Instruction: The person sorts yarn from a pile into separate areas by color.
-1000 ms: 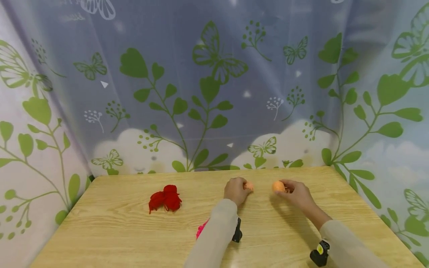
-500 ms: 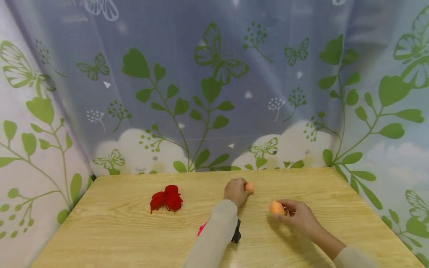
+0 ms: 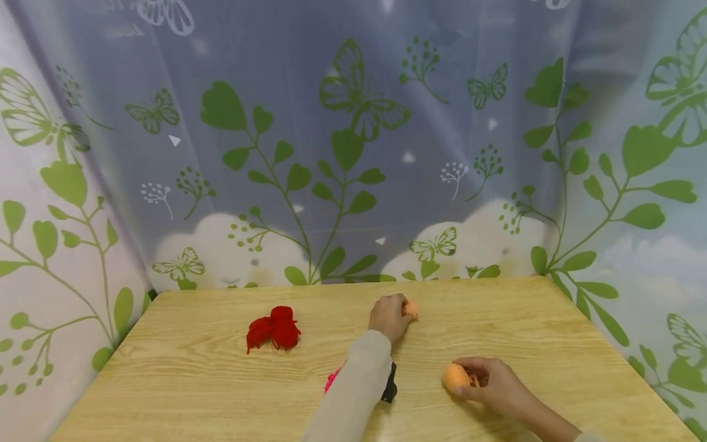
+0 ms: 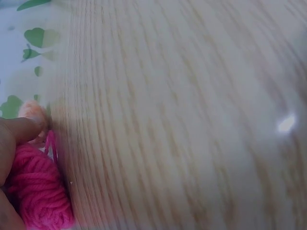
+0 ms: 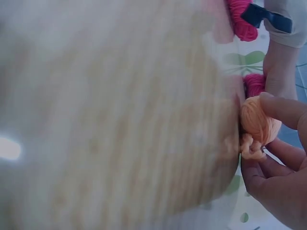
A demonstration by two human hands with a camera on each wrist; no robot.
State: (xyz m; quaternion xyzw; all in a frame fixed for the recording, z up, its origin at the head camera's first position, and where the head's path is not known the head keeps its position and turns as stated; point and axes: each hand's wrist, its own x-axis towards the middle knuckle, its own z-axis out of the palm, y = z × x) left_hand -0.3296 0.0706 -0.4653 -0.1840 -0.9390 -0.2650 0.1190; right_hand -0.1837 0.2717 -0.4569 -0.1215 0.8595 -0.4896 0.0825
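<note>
In the head view my left hand reaches to the back of the table, its thumb and fingers pinching a small peach ball of yarn. From the left wrist, the thumb lies across that peach yarn. A magenta ball of yarn shows close by, mostly covered by the arm in the head view. Nearer the front, on the right, my right hand grips another peach ball of yarn between thumb and fingers. Loose peach strands bunch between its fingers.
Red yarn balls lie grouped on the left of the wooden table. Pink yarn peeks out beside the left forearm. Behind the table hangs a patterned curtain.
My right hand has drawn its peach yarn ball from the back of the table toward the front. The left hand and the red yarn stay in place.
</note>
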